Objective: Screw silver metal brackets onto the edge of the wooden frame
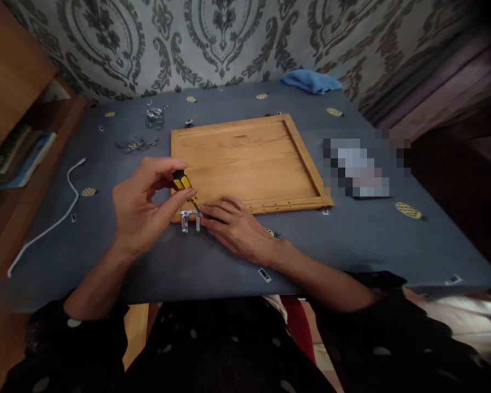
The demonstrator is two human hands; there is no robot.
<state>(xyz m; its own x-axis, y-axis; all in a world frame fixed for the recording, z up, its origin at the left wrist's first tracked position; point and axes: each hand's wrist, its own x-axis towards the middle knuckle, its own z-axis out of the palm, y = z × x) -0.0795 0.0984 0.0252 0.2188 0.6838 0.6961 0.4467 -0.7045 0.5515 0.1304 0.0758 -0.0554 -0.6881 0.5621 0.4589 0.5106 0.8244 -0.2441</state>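
My left hand (147, 202) pinches a small yellow-and-black screwdriver (182, 181) between thumb and fingers. The screwdriver tilts, its shaft pointing down to a silver metal hinge (191, 216) at the near left corner of a wooden panel (245, 158). My right hand (239, 226) lies on the panel's near edge, its fingers stretched out and the tips beside the hinge. Whether those fingertips hold anything small is hidden. The panel has a raised frame, and small dark holes run along its near edge.
Small metal parts (155, 117) and a heap of dark screws or fittings (137, 144) lie at the back left. A white cable (71, 191) runs along the left. A blue cloth (312, 81) rests by the wall, and a pixelated flat object (360, 166) lies right of the panel.
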